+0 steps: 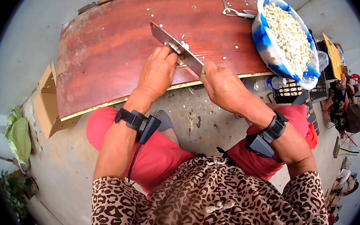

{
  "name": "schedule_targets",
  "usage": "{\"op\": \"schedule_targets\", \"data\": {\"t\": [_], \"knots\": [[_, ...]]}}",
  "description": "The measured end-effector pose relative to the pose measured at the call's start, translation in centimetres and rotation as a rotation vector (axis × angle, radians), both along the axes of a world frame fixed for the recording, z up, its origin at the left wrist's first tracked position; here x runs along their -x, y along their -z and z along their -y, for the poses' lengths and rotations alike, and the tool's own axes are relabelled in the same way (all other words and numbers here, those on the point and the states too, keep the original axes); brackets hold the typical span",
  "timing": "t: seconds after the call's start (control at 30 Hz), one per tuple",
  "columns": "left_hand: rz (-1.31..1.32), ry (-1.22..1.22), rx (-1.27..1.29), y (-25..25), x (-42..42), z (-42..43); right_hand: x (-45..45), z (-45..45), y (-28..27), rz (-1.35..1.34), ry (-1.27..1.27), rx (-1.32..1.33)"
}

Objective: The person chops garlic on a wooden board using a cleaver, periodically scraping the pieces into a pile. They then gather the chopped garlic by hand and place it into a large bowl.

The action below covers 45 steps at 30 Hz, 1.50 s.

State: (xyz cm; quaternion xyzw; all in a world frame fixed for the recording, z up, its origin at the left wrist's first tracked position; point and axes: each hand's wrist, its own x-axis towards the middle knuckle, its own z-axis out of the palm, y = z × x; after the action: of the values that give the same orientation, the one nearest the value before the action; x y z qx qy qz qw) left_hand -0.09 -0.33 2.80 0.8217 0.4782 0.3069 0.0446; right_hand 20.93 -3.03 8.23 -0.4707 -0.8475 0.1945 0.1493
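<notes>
two hands are at work over the red-brown table (108, 54), close to its near edge, in the upper middle of the frame. our right hand (226, 87) has its grip shut tight around the handle of the big knife (183, 51). the flat blade slants up and to the left, over the wood. we likely hold it by the end so our fingers are clear of the sharp side.

our left hand (158, 72) is just beside the blade, with its fingers bent in. its grip looks almost closed, with small pale bits (173, 48) at the fingertips. we think the bent fingers help hold the bits in place near the blade. we can't tell just how many there are, as the fingers hide some. a few white crumbs (185, 45) lie on the far side of the blade.

the blue and white bowl (261, 42) sits at the upper right of the frame, by the table's right end. it is full of chopped pale pieces (286, 36). maybe it is there so we can reach it but have room for the knife. a tool with white handles (240, 13) lies next to it.
</notes>
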Motion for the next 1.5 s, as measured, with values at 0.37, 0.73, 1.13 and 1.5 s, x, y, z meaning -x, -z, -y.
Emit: {"op": "schedule_targets", "data": {"t": [0.37, 0.73, 1.13, 1.5], "knots": [[0.008, 0.006, 0.084, -0.4, -0.1, 0.1, 0.2, 0.3, -0.4, -0.01, 0.001, 0.063], [-0.021, -0.005, 0.03, -0.6, -0.2, 0.5, 0.1, 0.5, -1.5, 0.015, 0.028, 0.156], [-0.071, -0.01, 0.081, -0.5, 0.3, 1.0, 0.3, 0.3, 0.1, 0.04, -0.025, 0.143], [-0.006, -0.02, 0.092, -0.8, 0.1, 1.1, 0.1, 0.2, 0.7, -0.039, -0.035, 0.081]]}}
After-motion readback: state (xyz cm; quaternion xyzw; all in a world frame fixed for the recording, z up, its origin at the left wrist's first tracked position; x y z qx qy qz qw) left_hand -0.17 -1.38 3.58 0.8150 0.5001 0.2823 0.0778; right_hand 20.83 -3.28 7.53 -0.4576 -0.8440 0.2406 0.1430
